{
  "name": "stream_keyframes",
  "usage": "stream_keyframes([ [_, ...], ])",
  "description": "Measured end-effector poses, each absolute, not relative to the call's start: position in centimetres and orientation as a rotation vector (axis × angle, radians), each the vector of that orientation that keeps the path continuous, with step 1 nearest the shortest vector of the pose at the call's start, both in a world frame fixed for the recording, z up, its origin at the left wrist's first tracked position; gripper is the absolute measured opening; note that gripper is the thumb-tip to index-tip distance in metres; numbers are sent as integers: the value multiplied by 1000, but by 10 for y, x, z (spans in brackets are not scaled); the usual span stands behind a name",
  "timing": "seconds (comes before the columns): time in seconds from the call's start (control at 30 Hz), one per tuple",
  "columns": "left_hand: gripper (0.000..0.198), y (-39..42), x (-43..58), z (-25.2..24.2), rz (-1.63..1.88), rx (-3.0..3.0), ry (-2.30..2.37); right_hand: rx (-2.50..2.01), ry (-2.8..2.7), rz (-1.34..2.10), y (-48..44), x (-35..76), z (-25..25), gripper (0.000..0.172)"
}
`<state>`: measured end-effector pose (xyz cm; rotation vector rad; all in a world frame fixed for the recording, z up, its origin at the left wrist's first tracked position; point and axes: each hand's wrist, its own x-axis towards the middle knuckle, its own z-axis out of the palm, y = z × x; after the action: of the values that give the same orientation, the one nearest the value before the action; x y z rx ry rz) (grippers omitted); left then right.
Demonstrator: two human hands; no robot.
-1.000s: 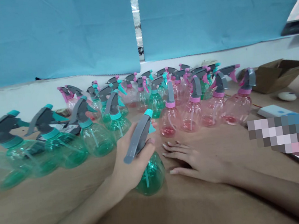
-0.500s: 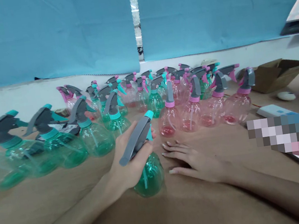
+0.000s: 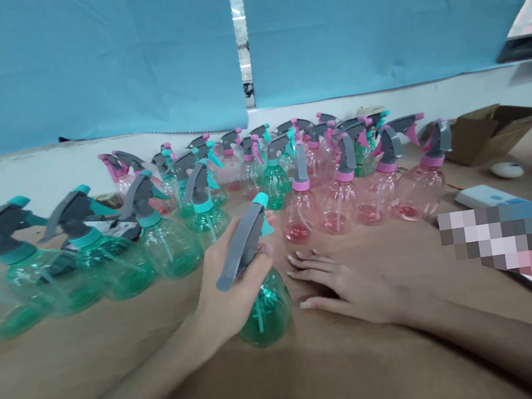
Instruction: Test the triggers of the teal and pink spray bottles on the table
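My left hand point(image 3: 233, 283) is wrapped round the neck of a green spray bottle point(image 3: 266, 315) with a grey and turquoise trigger head. The bottle stands a little tilted at the middle of the table, green liquid inside it. My right hand point(image 3: 334, 282) lies flat on the table just right of that bottle, fingers spread and holding nothing. Beyond my right hand stand several pink spray bottles point(image 3: 302, 214) in a row, each with a little red liquid. On the left, several green spray bottles point(image 3: 173, 242) form another row.
More pink and green spray bottles point(image 3: 275, 175) crowd the back of the wooden table point(image 3: 143, 349). A cardboard box point(image 3: 479, 136), a white computer mouse point(image 3: 507, 170) and a white box point(image 3: 486, 196) are at the right. A blue cloth point(image 3: 88, 59) hangs behind.
The head of the held spray bottle has turned and tipped slightly in my left hand. My right hand has stayed in place.
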<state>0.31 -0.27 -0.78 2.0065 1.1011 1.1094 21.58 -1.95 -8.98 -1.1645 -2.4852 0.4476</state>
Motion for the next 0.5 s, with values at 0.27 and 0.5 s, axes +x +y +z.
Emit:
stream_keyframes([
  [0.27, 20, -3, 4, -8, 1134, 2023, 1100, -1143, -2468, 453, -19, 216, -91, 56],
  [0.5, 22, -3, 5, -6, 1132, 2030, 1091, -1162, -2497, 421, -19, 215, -89, 59],
])
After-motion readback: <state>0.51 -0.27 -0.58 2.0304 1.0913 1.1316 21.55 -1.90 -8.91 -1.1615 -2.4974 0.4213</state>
